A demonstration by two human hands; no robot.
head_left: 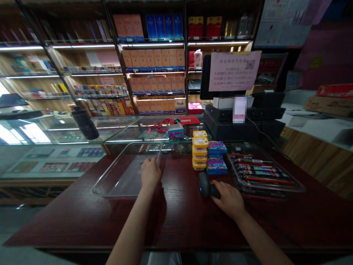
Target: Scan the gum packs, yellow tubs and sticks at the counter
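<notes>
My right hand (230, 200) is wrapped round a black barcode scanner (205, 185) with a small blue light, just above the dark red wooden counter (179, 217). My left hand (150, 173) is closed over the right side of a clear plastic tray (110, 176); its fingertips are turned away, and I cannot make out what is in them. Beyond the scanner stand a stack of yellow-rimmed tubs (200, 151) and a stack of blue and pink boxes (217, 158). To their right, a second clear tray (299, 189) holds several pens (264, 171).
A small blue box (175, 131) and a red lanyard (160, 127) lie on the glass display case (129, 134). A black bottle (85, 123) stands at the left. The monitor (205, 77) bears a paper sign, and shelves of boxed goods (153, 60) line the back.
</notes>
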